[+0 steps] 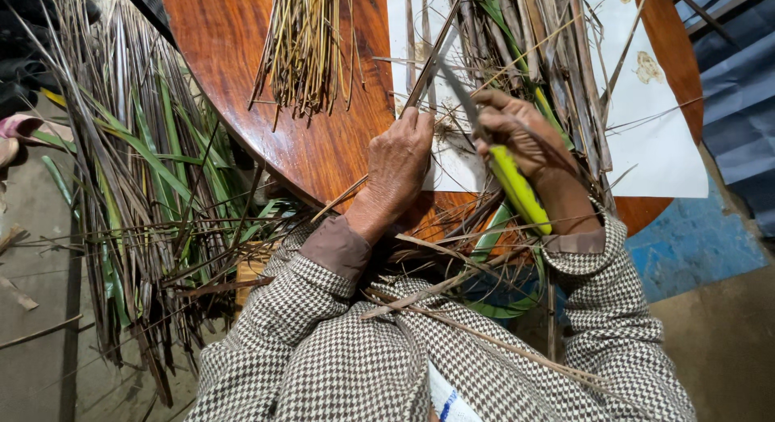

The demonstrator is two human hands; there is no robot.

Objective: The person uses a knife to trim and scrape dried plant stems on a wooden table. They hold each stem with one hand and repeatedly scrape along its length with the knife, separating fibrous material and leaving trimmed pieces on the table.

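The right hand [521,135] is closed around a knife [517,188] with a yellow-green handle, blade pointing away over white paper [662,139]. The left hand [400,159], fingers curled, presses a dry leaf strip [424,79] onto the round wooden table [234,50] near its edge. Stripped stalks [307,42] lie beyond it; loose leaves [153,188] crowd the floor to its left.

We see the scene under soft, even light from above, bright on the worktop [242,50], whose polished wood gives a mild sheen near the top. The white sheet [662,139] is close to overexposed. Shadows are weak; the floor [40,349] at the left and the upper left corner are dim. The centre is sharp, down to the sleeve weave. Toward the edges we notice wide-angle bending and slight softness.
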